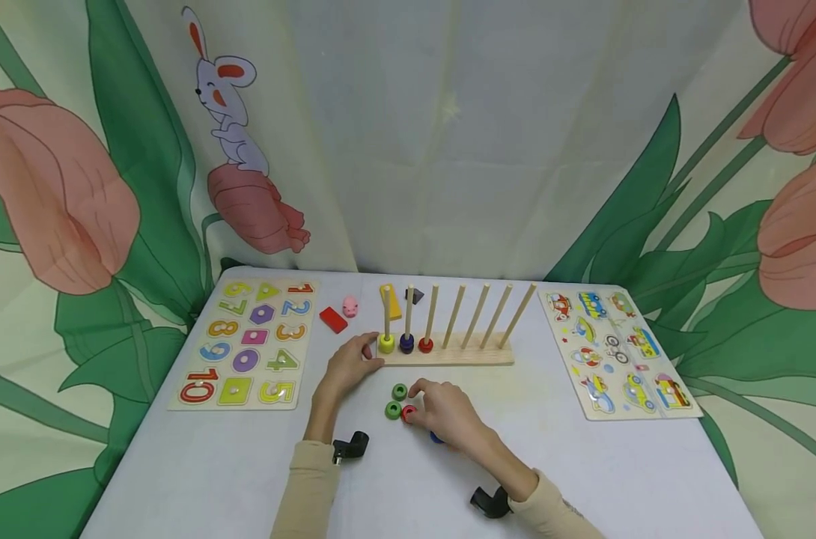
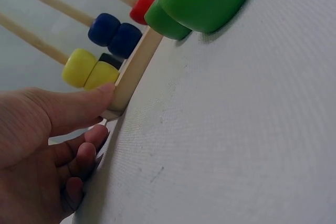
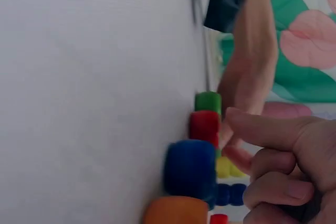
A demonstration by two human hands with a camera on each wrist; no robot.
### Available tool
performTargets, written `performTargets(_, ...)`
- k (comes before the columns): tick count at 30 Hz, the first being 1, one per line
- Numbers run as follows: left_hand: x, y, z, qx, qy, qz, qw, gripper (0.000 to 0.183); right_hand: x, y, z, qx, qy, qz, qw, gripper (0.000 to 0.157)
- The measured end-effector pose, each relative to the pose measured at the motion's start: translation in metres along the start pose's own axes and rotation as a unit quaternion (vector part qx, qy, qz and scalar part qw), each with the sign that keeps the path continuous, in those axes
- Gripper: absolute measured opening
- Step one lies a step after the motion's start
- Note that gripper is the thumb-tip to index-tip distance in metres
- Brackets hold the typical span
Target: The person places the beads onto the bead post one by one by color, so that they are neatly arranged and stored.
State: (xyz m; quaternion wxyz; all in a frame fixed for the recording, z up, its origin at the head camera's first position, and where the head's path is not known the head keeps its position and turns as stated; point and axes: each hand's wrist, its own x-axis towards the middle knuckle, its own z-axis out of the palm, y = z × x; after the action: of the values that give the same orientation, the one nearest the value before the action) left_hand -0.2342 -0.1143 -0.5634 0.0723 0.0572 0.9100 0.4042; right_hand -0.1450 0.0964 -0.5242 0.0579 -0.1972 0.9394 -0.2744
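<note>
A wooden peg board (image 1: pixel 448 355) has tall pegs; yellow beads (image 1: pixel 386 343), dark blue beads (image 1: pixel 406 343) and a red bead (image 1: pixel 426 345) sit on its left pegs. My left hand (image 1: pixel 349 364) holds the board's left end, its thumb (image 2: pixel 86 106) against the wood beside the yellow beads. My right hand (image 1: pixel 450 413) hovers over a loose red bead (image 1: pixel 408 414), thumb and forefinger apart at its edge. Two green beads (image 1: pixel 393 410) lie beside that one. A blue bead (image 3: pixel 190 169) and an orange bead (image 3: pixel 176 212) are nearer the right wrist, mostly hidden in the head view.
On the left lies a number puzzle board (image 1: pixel 239 344), on the right a vehicle puzzle board (image 1: pixel 617 352). Behind the pegs are a red block (image 1: pixel 333 320), a pink figure (image 1: pixel 350 305), a yellow block (image 1: pixel 391 302) and a dark block (image 1: pixel 416 296). A printed curtain (image 1: pixel 408 150) hangs behind the table.
</note>
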Motion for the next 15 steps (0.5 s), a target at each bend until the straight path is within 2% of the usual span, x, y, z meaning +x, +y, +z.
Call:
performTargets(5, -0.001, 0.0, -0.001, -0.001, 0.005, -0.002, 1.0, 0.061, -0.002, 0.001, 0.009, -0.038, 0.005, -0.019, 0.999, 0.027)
performTargets(9, -0.001, 0.0, -0.001, -0.005, 0.003, -0.001, 1.0, 0.061, -0.003, -0.004, 0.005, -0.039, 0.009, -0.018, 0.999, 0.026)
performTargets(12, -0.001, 0.0, 0.0, -0.004, 0.0, -0.003, 1.0, 0.061, -0.003, -0.011, -0.013, -0.03, 0.023, -0.017, 0.999, 0.027)
performTargets(15, 0.0, 0.001, 0.001, 0.0, -0.001, -0.005, 1.0, 0.061, 0.0, -0.022, -0.044, -0.019, 0.067, -0.015, 0.997, 0.028)
